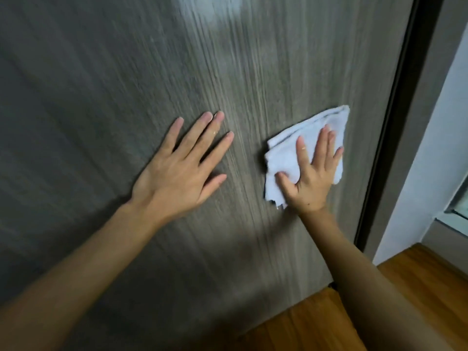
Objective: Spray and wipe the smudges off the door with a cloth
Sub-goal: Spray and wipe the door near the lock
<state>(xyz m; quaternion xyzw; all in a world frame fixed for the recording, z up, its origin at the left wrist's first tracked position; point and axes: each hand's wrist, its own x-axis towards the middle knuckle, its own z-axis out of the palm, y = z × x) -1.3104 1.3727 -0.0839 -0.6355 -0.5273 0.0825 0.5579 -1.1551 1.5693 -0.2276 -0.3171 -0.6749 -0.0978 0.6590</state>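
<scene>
- The cloth (286,158) is white and folded into a rough rectangle with several layers showing along its upper edge; it lies flat against the door (126,72), right of the door's middle and close to its right edge; its lower corner looks frayed, though blur makes this hard to judge.
- The right hand (312,178) presses the cloth onto the door with the palm; its fingers (321,143) are straight and spread apart, pointing up, the thumb stretched out to the left across the cloth; nothing is curled round the fabric.
- The left hand (177,173) rests flat on the bare door, well to the left of the cloth and not touching it; its fingers are also straight and spread, angled up and to the right, holding nothing.
- The door has a grey wood-grain face with vertical lines; a pale glare patch (202,11) sits near the top; the surface is motion-blurred, so smudges cannot be told apart from the grain.
- A dark frame strip (400,110) runs down just right of the door's edge, near the cloth; beyond it stands a grey jamb (425,122), then a pale wall (445,148).
- At the far right edge a bit of a glassy surface shows; too little is visible to tell what it is.
- The wooden floor (316,325) lies below the door, warm brown; both forearms cross the lower view and cover part of the door's bottom and the floor.
</scene>
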